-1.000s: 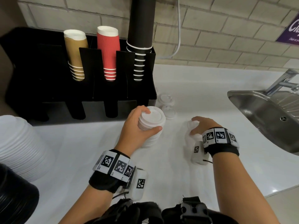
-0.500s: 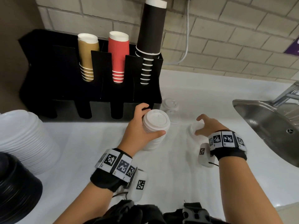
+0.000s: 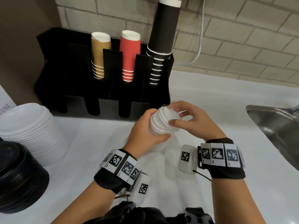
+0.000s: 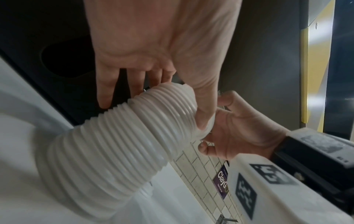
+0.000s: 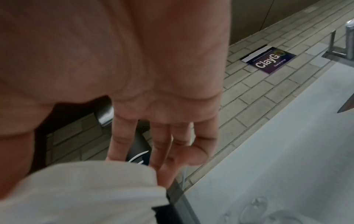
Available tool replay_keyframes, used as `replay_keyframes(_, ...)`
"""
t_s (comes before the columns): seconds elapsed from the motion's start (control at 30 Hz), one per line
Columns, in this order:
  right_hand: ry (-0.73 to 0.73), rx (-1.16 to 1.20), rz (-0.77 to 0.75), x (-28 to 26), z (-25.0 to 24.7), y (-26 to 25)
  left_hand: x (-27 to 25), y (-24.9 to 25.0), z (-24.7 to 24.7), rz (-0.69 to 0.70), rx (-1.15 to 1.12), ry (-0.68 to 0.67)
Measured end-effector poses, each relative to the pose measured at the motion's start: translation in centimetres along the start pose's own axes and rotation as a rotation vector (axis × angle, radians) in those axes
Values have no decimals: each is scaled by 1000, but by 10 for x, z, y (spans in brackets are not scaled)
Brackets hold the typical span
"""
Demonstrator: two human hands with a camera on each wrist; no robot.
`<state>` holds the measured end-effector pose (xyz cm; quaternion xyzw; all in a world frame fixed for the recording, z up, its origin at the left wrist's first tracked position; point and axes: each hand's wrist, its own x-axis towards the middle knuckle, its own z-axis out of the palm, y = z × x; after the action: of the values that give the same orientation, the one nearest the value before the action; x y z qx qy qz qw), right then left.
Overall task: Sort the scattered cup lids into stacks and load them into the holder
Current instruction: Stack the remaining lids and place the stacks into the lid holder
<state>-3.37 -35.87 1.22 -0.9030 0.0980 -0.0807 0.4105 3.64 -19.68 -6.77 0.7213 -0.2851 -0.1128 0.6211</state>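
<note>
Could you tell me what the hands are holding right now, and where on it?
Left hand grips the white lid stack round its side; right hand pinches its top.

We see our left hand (image 4: 162,50) from the wrist, its fingers (image 4: 104,94) and thumb curled round the upper end of a long ribbed stack of white cup lids (image 4: 122,145). The stack leans, its lower end blurred against the white tabletop (image 4: 23,94). At the stack's top our right hand (image 4: 237,128) meets it, fingers bent around the topmost lid. Behind our left hand stands the black holder (image 4: 63,63). Farther off runs a tiled wall (image 4: 203,169) with a purple sign (image 4: 223,184).
</note>
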Motion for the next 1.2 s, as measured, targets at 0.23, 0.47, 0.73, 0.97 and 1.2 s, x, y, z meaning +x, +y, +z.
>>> replay_keyframes(0.23,-32,-102,-41,4,10,-6,2,3,2,-24,49,-8)
replay_keyframes(0.47,-70,-185,-90,8,16,-9,0,3,0,13,15,-6)
replay_keyframes(0.73,289,36,139,37,-17,45,1,0,-3,54,76,-25)
replay_keyframes(0.97,-143,-445,435,79,-6,87,3,4,0,56,63,3)
replay_keyframes(1.2,-196,-639,425,96,9,92,3,4,-1,41,80,0)
